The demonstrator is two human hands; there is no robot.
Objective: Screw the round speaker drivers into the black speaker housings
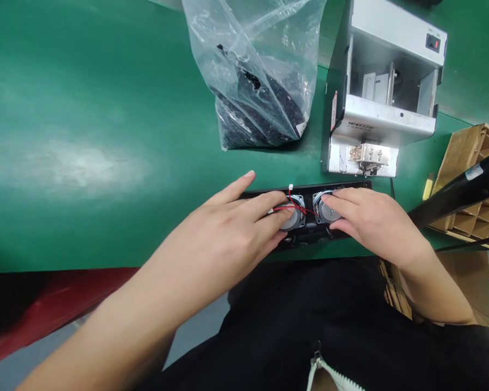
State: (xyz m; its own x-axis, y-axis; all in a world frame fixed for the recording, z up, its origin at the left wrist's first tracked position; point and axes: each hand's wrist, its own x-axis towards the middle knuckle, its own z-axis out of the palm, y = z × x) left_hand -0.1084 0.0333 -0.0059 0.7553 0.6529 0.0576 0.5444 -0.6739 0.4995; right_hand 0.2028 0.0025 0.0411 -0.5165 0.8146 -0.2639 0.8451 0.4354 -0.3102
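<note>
A long black plastic housing [309, 237] lies along the near edge of the green table. Two square-framed speakers sit in it side by side. My left hand [236, 231] has its fingers round the left speaker [297, 218], with one finger stretched away to the far side. The right speaker [325, 210] is between the thumb and fingers of my right hand [375, 220]. Red wires [297, 206] run across and between the speakers, and a small white connector [290, 187] stands up at the housing's far edge. My hands cover both housing ends in part.
Beyond the housing lies a clear plastic bag [264, 108] of black parts. A silver machine [381, 122] with a red-marked switch stands at the back right. On the right are a divided cardboard box [476, 206] and a black bar [460, 190] slanting in front of it.
</note>
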